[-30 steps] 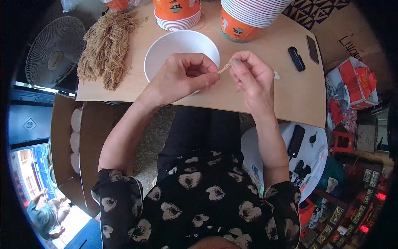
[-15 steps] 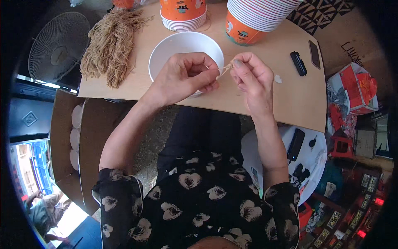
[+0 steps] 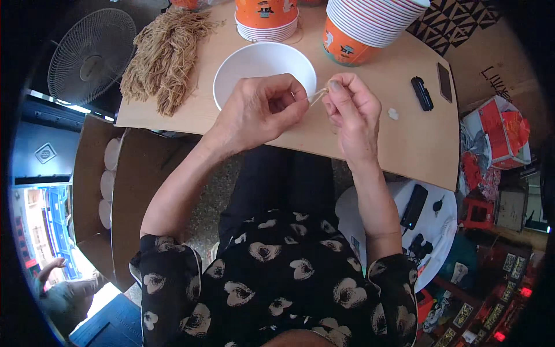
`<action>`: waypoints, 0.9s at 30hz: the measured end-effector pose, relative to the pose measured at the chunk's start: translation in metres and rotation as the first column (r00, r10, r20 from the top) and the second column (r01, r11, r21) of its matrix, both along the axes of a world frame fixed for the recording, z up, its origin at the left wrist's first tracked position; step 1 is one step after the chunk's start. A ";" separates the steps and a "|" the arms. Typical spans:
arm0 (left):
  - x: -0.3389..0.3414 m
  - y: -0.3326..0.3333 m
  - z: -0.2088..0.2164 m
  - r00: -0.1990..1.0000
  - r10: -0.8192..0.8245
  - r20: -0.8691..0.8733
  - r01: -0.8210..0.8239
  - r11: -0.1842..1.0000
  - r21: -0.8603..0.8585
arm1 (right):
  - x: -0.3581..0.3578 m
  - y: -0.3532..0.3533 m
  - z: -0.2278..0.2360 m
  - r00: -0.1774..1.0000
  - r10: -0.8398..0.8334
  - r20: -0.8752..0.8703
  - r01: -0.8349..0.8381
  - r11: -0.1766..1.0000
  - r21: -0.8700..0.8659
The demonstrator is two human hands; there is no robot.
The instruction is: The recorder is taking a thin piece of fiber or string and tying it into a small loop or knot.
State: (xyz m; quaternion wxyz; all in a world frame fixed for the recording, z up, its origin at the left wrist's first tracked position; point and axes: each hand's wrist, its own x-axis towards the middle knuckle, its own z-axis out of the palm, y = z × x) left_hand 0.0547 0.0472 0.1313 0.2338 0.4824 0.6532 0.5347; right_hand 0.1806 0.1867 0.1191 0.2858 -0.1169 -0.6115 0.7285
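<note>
A short tan string [image 3: 317, 96] is stretched between my two hands, just over the right rim of a white paper bucket [image 3: 231, 63]. My left hand [image 3: 260, 107] is closed in a pinch on one end of it. The other end sits between the thumb and fingers of my right hand [image 3: 354, 107], which is also closed. Some of the string is hidden behind my fingers. At the back left of the table lies a bundle of tan strings [image 3: 165, 61].
Orange-printed paper buckets [image 3: 269, 14] and a taller stack [image 3: 358, 34] stand at the table's back. A black device [image 3: 422, 93] and a phone-like slab [image 3: 444, 81] lie at right. A fan [image 3: 89, 58] and an open carton [image 3: 130, 202] are left; a white stool [image 3: 445, 231] is right.
The table and the things on it have shifted slightly right in the view. My hands keep their hold on the string, with a little more of it showing between them.
</note>
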 end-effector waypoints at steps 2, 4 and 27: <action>0.003 0.000 0.002 0.999 0.022 -0.034 -0.023 1.000 -0.015 | 0.001 0.000 0.001 1.000 -0.010 0.000 0.010 0.999 -0.035; 0.007 0.000 -0.001 1.000 0.019 0.007 -0.019 1.000 0.016 | 0.001 0.000 0.000 1.000 -0.016 -0.008 0.015 1.000 -0.026; 0.006 0.014 0.011 0.812 -0.158 0.562 0.142 0.987 0.073 | 0.009 0.001 0.012 0.994 -0.105 0.009 0.101 0.975 0.197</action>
